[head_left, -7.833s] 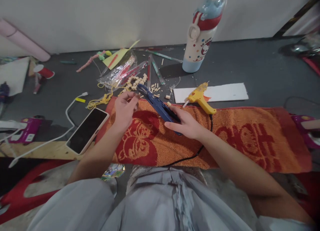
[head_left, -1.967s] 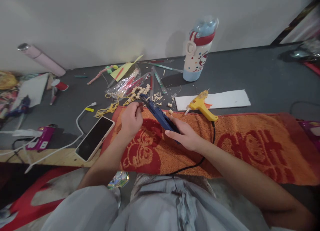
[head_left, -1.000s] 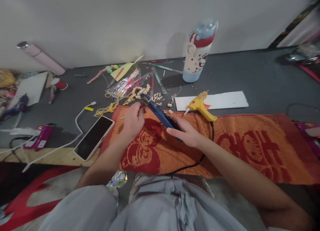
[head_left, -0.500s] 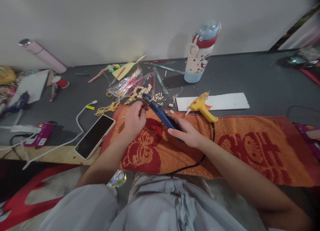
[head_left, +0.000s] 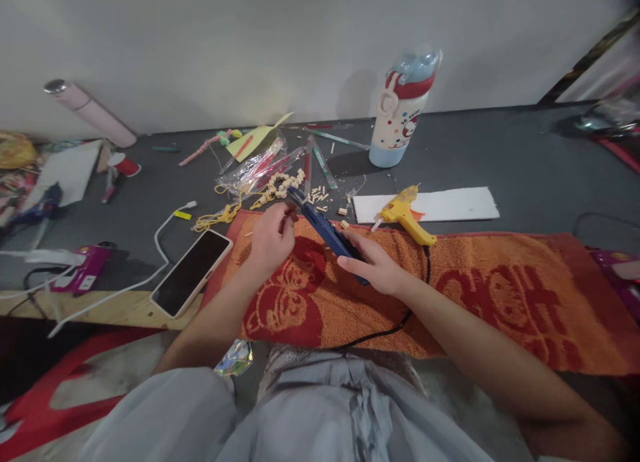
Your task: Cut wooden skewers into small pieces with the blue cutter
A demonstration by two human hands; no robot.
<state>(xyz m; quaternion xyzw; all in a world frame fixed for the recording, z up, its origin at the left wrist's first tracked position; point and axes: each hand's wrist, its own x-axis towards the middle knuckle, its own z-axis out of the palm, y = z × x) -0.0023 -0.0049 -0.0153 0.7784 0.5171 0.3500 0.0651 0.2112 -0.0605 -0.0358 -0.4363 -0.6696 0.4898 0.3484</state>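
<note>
In my right hand (head_left: 376, 265) is a long dark blue tool (head_left: 327, 232) that looks like a hand cutter. It slants up and left over the towel, and my thumb lies along its lower end. Beside its dark head, my left hand (head_left: 273, 235) is closed with fingers curled in a pinch; whatever is between them is hidden. Small pale wooden pieces (head_left: 319, 195) lie scattered just beyond the tool's head, next to a cluster of joined wooden pieces (head_left: 280, 184). Under both hands lies an orange and red towel (head_left: 370, 319).
A yellow glue gun (head_left: 406, 212) lies across a white strip (head_left: 465, 203) to the right. Behind it stands a cartoon bottle (head_left: 400, 119). To the left are a phone (head_left: 193, 272), a white cable (head_left: 157, 239), yellow string (head_left: 217, 217) and a pink flask (head_left: 95, 115). Plastic packets (head_left: 260, 165) lie behind.
The view has shifted very slightly. Both hands and the blue cutter keep nearly the same pose.
</note>
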